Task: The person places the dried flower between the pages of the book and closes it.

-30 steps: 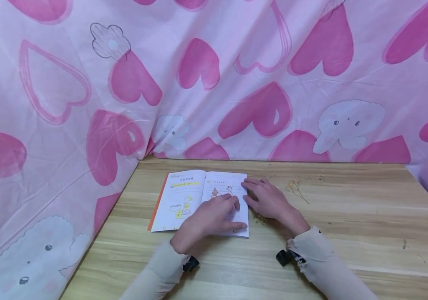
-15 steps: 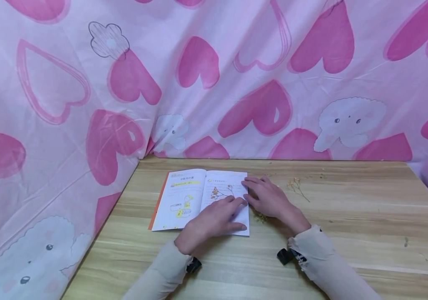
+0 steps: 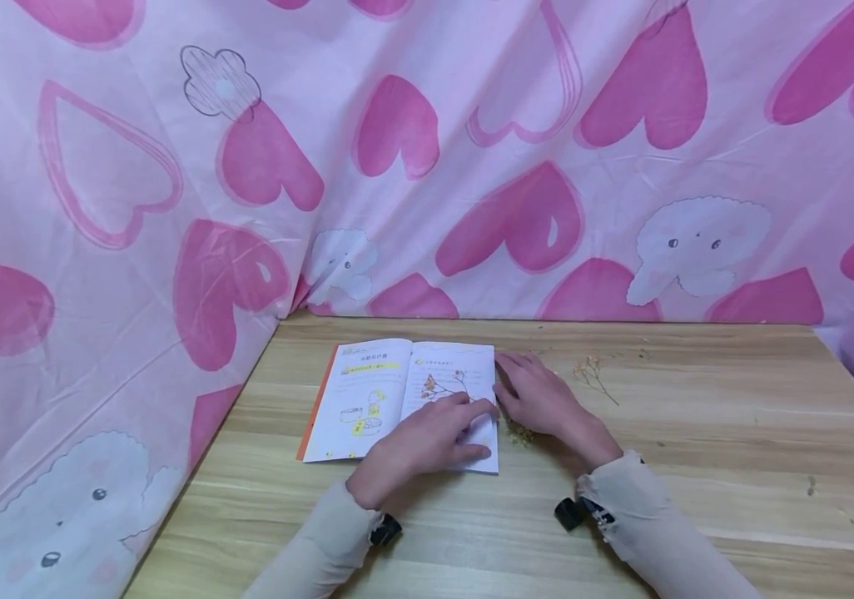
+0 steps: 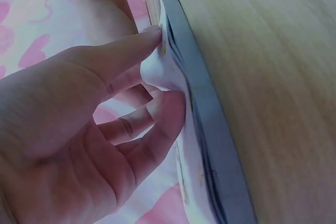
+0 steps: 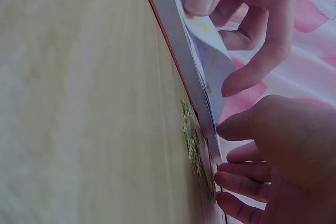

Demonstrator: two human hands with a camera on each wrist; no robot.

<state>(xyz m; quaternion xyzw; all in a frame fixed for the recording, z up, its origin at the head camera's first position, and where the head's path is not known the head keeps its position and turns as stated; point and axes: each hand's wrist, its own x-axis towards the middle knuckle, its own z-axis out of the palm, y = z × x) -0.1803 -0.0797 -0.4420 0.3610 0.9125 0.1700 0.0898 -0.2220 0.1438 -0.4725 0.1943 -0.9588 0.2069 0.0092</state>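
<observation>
An open book (image 3: 355, 374) with an orange cover edge lies on the table. A dried flower sprig (image 3: 430, 386) rests on its right page, partly covered by my left hand (image 3: 427, 437). In the left wrist view, thumb and fingertips of that hand touch the page (image 4: 157, 72) some way apart, and the paper bulges up between them. My right hand (image 3: 539, 395) lies at the book's right edge, fingers loosely extended. In the right wrist view its thumb (image 5: 236, 126) is at the edge of the page. A greenish-yellow dried sprig (image 5: 190, 140) lies on the table beside the book, near that hand.
Another dried sprig (image 3: 595, 378) lies on the wooden table (image 3: 712, 466) to the right, with small plant crumbs scattered about. A pink heart-patterned cloth (image 3: 397, 200) hangs behind the table and along its left side.
My left fingertips have shifted slightly right on the page, showing more of the sprig. My right fingertips have drawn back from over the page to the book's right edge.
</observation>
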